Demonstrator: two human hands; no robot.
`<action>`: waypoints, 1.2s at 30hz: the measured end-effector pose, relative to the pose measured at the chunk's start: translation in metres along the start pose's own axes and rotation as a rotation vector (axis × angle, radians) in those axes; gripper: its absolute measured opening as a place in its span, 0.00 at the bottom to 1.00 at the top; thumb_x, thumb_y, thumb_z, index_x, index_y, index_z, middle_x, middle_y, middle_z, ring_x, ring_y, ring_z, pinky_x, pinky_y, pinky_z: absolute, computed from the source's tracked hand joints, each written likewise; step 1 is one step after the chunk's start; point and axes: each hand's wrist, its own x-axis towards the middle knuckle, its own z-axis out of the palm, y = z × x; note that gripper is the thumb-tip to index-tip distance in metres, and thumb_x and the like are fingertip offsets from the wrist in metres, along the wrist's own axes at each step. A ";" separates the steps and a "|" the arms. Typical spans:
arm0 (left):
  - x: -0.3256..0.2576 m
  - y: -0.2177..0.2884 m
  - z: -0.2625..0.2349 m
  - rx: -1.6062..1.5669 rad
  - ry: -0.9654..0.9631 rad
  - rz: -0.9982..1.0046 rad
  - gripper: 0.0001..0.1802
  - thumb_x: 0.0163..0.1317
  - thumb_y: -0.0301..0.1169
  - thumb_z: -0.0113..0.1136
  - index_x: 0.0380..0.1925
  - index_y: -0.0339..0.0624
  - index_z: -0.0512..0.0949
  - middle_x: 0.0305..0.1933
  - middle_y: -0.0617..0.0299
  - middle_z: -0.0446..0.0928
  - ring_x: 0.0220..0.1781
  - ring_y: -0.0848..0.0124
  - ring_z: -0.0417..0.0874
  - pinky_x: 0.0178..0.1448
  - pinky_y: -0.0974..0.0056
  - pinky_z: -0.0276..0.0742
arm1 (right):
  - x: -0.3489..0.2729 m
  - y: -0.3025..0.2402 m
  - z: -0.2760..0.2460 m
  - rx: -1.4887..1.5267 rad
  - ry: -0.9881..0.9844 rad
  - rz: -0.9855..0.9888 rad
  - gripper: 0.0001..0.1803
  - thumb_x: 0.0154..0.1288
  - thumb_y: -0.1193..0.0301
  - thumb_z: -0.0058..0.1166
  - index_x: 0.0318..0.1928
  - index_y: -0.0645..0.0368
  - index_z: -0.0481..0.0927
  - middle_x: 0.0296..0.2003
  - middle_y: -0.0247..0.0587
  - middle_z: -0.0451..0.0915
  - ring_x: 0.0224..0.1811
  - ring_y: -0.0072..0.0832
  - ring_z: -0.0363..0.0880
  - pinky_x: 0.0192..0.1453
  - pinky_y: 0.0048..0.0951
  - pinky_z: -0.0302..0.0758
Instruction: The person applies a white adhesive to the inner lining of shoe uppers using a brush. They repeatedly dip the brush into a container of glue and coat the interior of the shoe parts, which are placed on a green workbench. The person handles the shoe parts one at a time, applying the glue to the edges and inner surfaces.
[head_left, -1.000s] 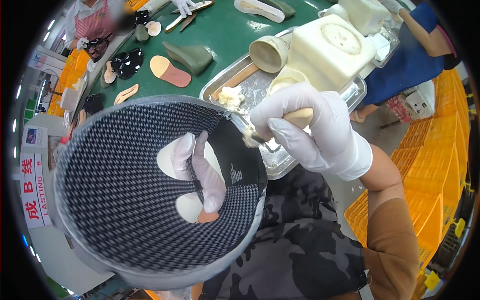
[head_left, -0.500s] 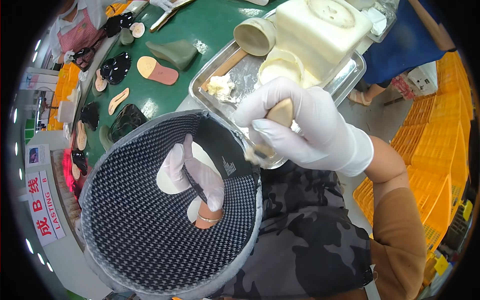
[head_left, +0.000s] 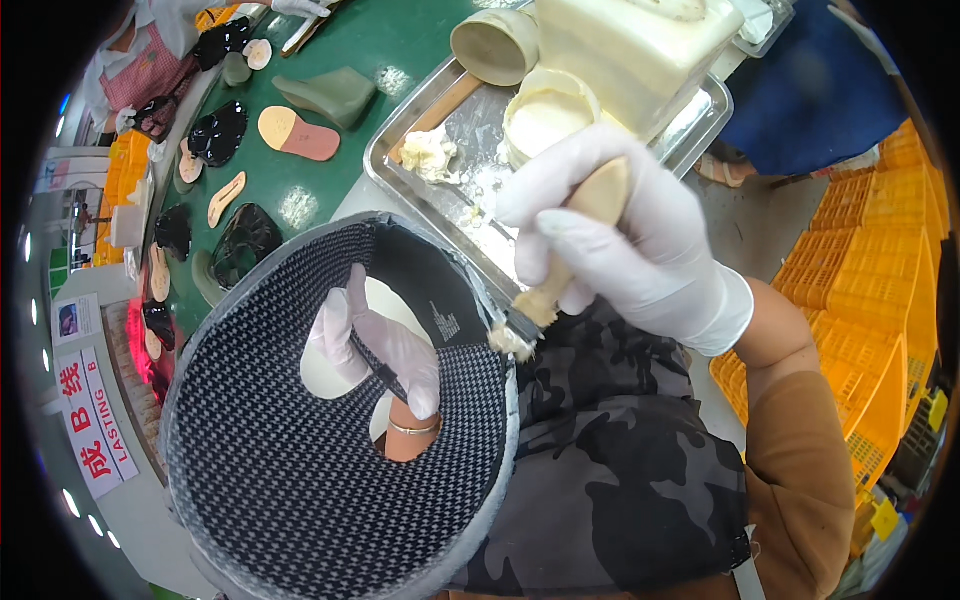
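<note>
My gloved left hand (head_left: 395,355) is closed on a dark strip between two openings in a large rounded fabric piece (head_left: 300,470). The piece has a black-and-grey houndstooth lining, a plain dark panel with a small label, and a pale, coated-looking rim. A bracelet shows on my left wrist through the lower opening. In my gloved right hand (head_left: 640,250) is a brush (head_left: 603,190) with a wooden handle. Its bristles, caked with cream-white paste, are at the right rim of the piece; whether they touch is unclear. Behind this hand stands a round tub (head_left: 548,118) of cream paste.
A metal tray (head_left: 395,140) bears the tub, a tipped beige cup (head_left: 495,45), a large cream container (head_left: 630,60) and paste lumps. Shoe parts and insoles (head_left: 298,134) lie on the green table (head_left: 300,180). Co-workers stand far left and upper right. Yellow crates (head_left: 850,290) stack at right.
The brush handle now stands more upright, and the bristles have moved slightly down beside the rim. My left hand keeps its hold on the strip. The view has shifted a little.
</note>
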 end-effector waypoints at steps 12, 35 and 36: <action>-0.001 0.016 0.000 -0.053 0.004 -0.276 0.52 0.52 0.69 0.43 0.58 0.28 0.60 0.59 0.48 0.59 0.62 0.57 0.63 0.62 0.47 0.67 | -0.008 0.019 -0.005 0.271 0.123 0.097 0.08 0.62 0.74 0.54 0.38 0.60 0.69 0.27 0.31 0.74 0.22 0.12 0.69 0.23 0.14 0.66; -0.010 0.006 -0.004 -0.952 0.191 -0.907 0.46 0.55 0.63 0.48 0.59 0.33 0.57 0.54 0.48 0.69 0.52 0.56 0.73 0.55 0.44 0.71 | 0.049 0.022 -0.052 -0.134 0.179 -0.428 0.09 0.66 0.75 0.45 0.44 0.66 0.66 0.38 0.49 0.77 0.34 0.26 0.79 0.35 0.21 0.78; -0.006 0.009 -0.005 -1.021 0.224 -1.064 0.42 0.56 0.60 0.51 0.57 0.36 0.60 0.51 0.50 0.69 0.48 0.59 0.74 0.50 0.45 0.76 | 0.052 0.012 -0.058 -0.164 0.183 -0.453 0.09 0.67 0.74 0.44 0.44 0.66 0.67 0.38 0.49 0.77 0.34 0.25 0.79 0.34 0.20 0.78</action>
